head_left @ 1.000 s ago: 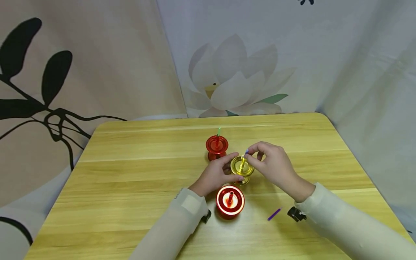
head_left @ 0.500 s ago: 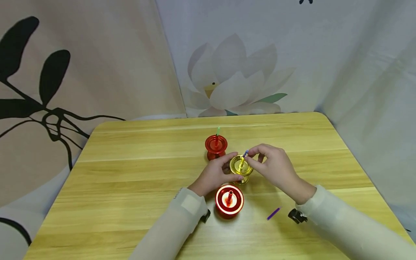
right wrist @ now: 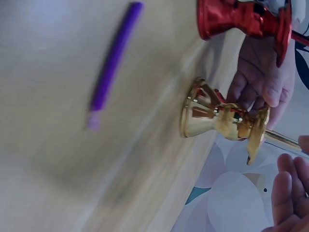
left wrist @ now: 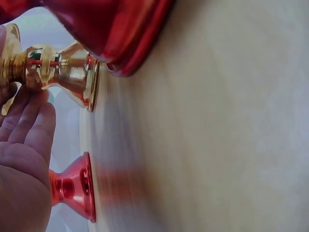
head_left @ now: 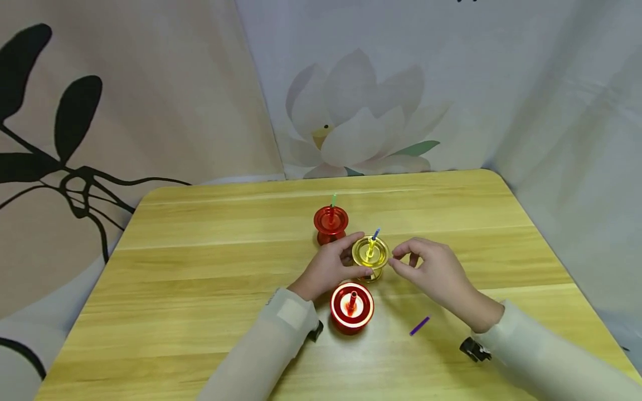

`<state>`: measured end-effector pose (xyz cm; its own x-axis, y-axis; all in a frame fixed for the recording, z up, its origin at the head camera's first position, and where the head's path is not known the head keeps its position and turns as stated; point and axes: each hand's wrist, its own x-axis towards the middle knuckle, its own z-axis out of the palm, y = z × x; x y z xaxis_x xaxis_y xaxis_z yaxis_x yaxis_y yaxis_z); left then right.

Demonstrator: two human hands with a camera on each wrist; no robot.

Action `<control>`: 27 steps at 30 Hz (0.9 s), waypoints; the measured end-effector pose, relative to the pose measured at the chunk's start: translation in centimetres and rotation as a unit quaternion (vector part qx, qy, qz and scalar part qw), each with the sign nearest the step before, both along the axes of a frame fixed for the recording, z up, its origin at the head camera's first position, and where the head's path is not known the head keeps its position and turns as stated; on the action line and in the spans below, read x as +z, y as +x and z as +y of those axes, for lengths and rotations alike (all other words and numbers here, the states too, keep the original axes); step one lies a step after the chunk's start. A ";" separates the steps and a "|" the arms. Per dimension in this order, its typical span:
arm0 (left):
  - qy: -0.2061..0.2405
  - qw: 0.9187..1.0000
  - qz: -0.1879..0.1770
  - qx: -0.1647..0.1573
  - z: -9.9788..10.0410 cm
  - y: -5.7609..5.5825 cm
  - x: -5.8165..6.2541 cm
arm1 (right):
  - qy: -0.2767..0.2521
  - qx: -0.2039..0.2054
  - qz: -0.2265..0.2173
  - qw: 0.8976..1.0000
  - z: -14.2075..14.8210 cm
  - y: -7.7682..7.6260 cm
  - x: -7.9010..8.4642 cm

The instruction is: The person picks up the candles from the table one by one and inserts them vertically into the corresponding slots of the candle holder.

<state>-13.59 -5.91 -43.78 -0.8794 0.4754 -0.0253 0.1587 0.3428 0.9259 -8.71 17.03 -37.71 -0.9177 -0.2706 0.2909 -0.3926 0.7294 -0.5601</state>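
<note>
My left hand (head_left: 332,265) grips the upright gold candle holder (head_left: 371,257) from the left, thumb and fingers on either side below its dish. A small blue candle (head_left: 375,234) stands in the holder's central tube, leaning slightly right. My right hand (head_left: 435,274) is just right of the dish, its fingers loosely bent with nothing between them. In the right wrist view, the fingers of the right hand (right wrist: 291,195) hang near the gold tube (right wrist: 282,139), apart from it. The blue candle lies outside both wrist views.
Behind stands a red candle holder (head_left: 331,221) with a green candle (head_left: 334,200). A second red holder (head_left: 352,314), its tube bare, stands in front, close to the left wrist. A purple candle (head_left: 419,326) lies on the wooden table (head_left: 200,301) at front right.
My right hand has let go of the blue candle and drawn back to the right and down. The candle stays in the gold holder, which my left hand still grips.
</note>
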 end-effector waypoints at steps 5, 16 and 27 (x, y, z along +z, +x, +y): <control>0.000 1.000 -0.001 0.003 -0.1 -0.1 0.0 | 0.009 0.006 0.004 1.000 0.6 1.0 -0.6; -0.008 1.000 0.001 0.005 -0.3 -0.4 -0.1 | 0.032 0.002 -0.020 0.999 1.6 3.2 -2.4; 0.002 1.000 -0.010 0.002 -0.2 -0.2 0.1 | 0.064 0.018 -0.075 0.995 3.1 5.2 -4.1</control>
<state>-13.82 -6.06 -43.67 -0.8805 0.4723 -0.0401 0.1398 0.3396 0.9301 -3.48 20.15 -41.83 -0.9370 -0.3307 0.1127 -0.3395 0.7856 -0.5172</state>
